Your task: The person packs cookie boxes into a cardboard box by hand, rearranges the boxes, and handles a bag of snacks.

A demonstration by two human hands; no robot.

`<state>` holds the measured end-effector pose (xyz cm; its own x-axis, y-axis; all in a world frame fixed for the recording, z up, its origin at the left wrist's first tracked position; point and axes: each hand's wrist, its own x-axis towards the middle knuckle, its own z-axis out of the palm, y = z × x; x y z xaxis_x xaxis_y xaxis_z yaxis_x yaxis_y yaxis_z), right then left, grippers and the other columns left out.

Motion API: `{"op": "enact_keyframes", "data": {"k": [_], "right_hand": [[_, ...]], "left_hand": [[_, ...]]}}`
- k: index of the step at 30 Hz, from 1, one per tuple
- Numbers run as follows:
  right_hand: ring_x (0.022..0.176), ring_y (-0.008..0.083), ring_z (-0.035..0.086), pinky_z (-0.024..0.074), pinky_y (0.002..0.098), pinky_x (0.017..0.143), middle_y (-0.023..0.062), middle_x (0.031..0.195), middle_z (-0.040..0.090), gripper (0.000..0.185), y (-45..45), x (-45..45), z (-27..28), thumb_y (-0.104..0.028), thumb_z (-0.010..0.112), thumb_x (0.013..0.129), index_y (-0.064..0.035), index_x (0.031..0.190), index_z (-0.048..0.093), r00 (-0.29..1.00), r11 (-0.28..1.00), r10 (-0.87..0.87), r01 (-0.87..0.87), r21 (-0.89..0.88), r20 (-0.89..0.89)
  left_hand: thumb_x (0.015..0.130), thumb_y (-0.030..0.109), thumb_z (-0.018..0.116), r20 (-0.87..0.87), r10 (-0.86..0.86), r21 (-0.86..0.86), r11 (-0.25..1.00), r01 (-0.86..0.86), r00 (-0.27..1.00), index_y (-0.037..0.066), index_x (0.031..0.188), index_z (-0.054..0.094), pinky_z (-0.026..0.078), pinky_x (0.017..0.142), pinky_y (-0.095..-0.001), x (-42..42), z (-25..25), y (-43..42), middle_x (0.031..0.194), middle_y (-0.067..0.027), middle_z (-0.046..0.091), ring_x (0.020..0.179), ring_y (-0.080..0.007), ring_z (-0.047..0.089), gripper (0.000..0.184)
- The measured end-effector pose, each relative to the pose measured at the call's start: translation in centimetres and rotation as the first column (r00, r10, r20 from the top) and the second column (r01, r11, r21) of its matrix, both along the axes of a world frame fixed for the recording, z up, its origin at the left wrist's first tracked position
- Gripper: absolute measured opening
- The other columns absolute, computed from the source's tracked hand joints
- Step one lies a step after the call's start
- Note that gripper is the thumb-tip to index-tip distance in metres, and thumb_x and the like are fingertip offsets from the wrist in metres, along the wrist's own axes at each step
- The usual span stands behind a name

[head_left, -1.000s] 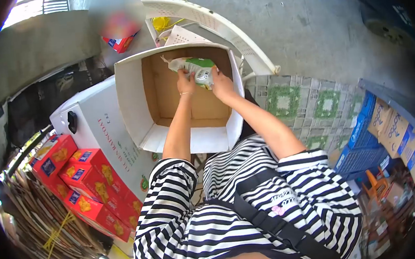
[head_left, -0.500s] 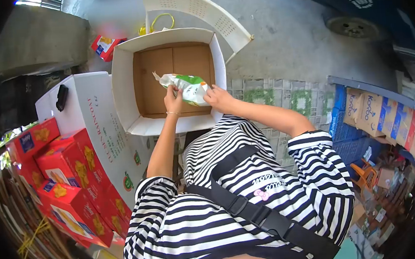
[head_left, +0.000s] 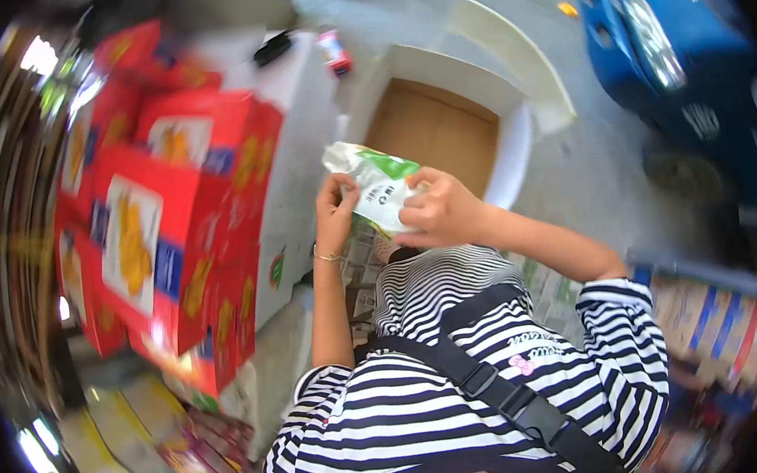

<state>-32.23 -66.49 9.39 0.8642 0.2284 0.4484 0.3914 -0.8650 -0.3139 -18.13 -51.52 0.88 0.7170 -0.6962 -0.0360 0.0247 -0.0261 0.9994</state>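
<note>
A white and green plastic packet [head_left: 379, 194] is stretched between my two hands, in front of my body. My left hand [head_left: 336, 211] pinches its left side, with a thin bracelet at the wrist. On the packet's right end, the fingers of my right hand [head_left: 444, 206] are closed. Just beyond the packet stands an open cardboard box [head_left: 441, 129], white outside and brown inside. Its inner floor shows nothing lying on it, though the packet and my hand hide the near part.
Red boxes [head_left: 164, 227] are stacked at the left beside a large white carton [head_left: 297, 109]. A pale plastic chair back [head_left: 520, 61] curves behind the open box. At the upper right is a blue vehicle [head_left: 648, 46]. Brown cartons [head_left: 714, 326] lie at the lower right.
The view has swung left and the red boxes appear larger. Both hands have drawn the packet from over the open box toward my body, still holding it.
</note>
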Motion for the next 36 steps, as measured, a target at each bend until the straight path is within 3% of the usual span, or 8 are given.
{"op": "enact_keyframes", "data": {"k": [3, 7, 16, 22, 24, 28, 31, 36], "right_hand": [[0.045, 0.0183, 0.045, 0.0422, 0.0294, 0.065, 0.0011, 0.046, 0.041, 0.040, 4.9, 3.1, 3.7, -0.026, 0.071, 0.066, -0.0111, 0.049, 0.039, 0.972, 0.939, 0.233, -0.230, 0.257, 0.021], [0.051, 0.0194, 0.052, 0.0433, 0.0321, 0.071, 0.0035, 0.049, 0.049, 0.029, 8.3, 5.6, 4.8, -0.024, 0.070, 0.066, -0.0099, 0.054, 0.049, 0.879, 0.841, 0.476, -0.466, 0.275, 0.034], [0.038, 0.0185, 0.036, 0.0438, 0.0308, 0.064, 0.0008, 0.042, 0.030, 0.042, 12.9, 11.4, 7.5, -0.008, 0.071, 0.065, -0.0089, 0.046, 0.034, 0.460, 0.317, 0.874, -0.787, 0.530, 0.160], [0.039, 0.0184, 0.037, 0.0437, 0.0330, 0.066, 0.0011, 0.043, 0.031, 0.042, 13.4, 13.4, 8.5, -0.008, 0.072, 0.065, -0.0092, 0.046, 0.034, 0.229, 0.049, 0.933, -0.844, 0.534, 0.276], [0.039, 0.0185, 0.038, 0.0437, 0.0346, 0.071, 0.0005, 0.043, 0.033, 0.041, 13.8, 13.6, 8.1, -0.010, 0.072, 0.064, -0.0098, 0.046, 0.035, 0.183, 0.008, 0.946, -0.837, 0.547, 0.267], [0.042, 0.0176, 0.045, 0.0407, 0.0387, 0.084, -0.0002, 0.044, 0.040, 0.037, 14.4, 13.5, 8.1, -0.016, 0.075, 0.062, -0.0108, 0.047, 0.042, 0.317, 0.178, 0.900, -0.894, 0.411, 0.300], [0.050, 0.0180, 0.051, 0.0384, 0.0436, 0.091, 0.0022, 0.051, 0.047, 0.030, 15.0, 14.4, 7.4, -0.019, 0.076, 0.062, -0.0071, 0.054, 0.050, 0.405, 0.308, 0.905, -0.835, 0.457, 0.132], [0.051, 0.0206, 0.052, 0.0371, 0.0469, 0.095, 0.0047, 0.052, 0.047, 0.026, 17.9, 14.5, 5.7, -0.013, 0.074, 0.064, -0.0046, 0.057, 0.051, 0.206, 0.134, 0.976, -0.819, 0.559, 0.067]], "left_hand": [[0.074, 0.005, 0.053, -0.059, 0.077, 0.010, 0.997, -0.077, 0.995, 0.005, 0.079, 0.052, 0.029, 0.056, -0.0185, 0.6, 3.9, 6.2, 0.071, 0.0061, 0.046, 0.063, -0.0026, 0.036, 0.006], [0.070, 0.009, 0.052, 0.037, 0.300, 0.072, 0.950, -0.302, 0.953, 0.004, 0.079, 0.054, 0.033, 0.062, -0.0198, -1.0, 7.6, 12.7, 0.072, 0.0040, 0.048, 0.068, -0.0052, 0.042, 0.010], [0.067, 0.004, 0.051, -0.017, 0.840, -0.026, 0.541, -0.840, 0.542, 0.002, 0.074, 0.053, 0.033, 0.059, -0.0183, -7.7, 11.0, 17.5, 0.069, 0.0019, 0.050, 0.065, -0.0053, 0.044, 0.007], [0.066, 0.002, 0.048, 0.241, 0.945, -0.058, 0.240, -0.969, 0.220, 0.001, 0.071, 0.052, 0.032, 0.054, -0.0193, -9.7, 15.0, 16.4, 0.063, 0.0018, 0.047, 0.059, -0.0053, 0.041, 0.007], [0.066, 0.001, 0.048, 0.236, 0.961, -0.057, 0.162, -0.985, 0.144, 0.000, 0.070, 0.052, 0.032, 0.055, -0.0194, -10.1, 15.2, 15.9, 0.064, 0.0015, 0.048, 0.061, -0.0054, 0.041, 0.006], [0.069, -0.002, 0.048, 0.256, 0.964, -0.209, -0.017, -0.978, -0.072, 0.000, 0.070, 0.052, 0.031, 0.055, -0.0185, -11.3, 14.6, 16.4, 0.066, 0.0015, 0.048, 0.059, -0.0052, 0.040, 0.005], [0.072, -0.004, 0.050, 0.239, 0.942, -0.252, -0.175, -0.952, -0.236, 0.002, 0.070, 0.051, 0.030, 0.055, -0.0179, -11.7, 14.3, 16.7, 0.066, 0.0021, 0.047, 0.060, -0.0038, 0.039, 0.007], [0.073, -0.006, 0.049, 0.190, 0.913, -0.290, -0.300, -0.909, -0.362, 0.003, 0.071, 0.052, 0.030, 0.054, -0.0175, -11.2, 12.6, 18.5, 0.066, 0.0030, 0.047, 0.059, -0.0032, 0.039, 0.009]]}}
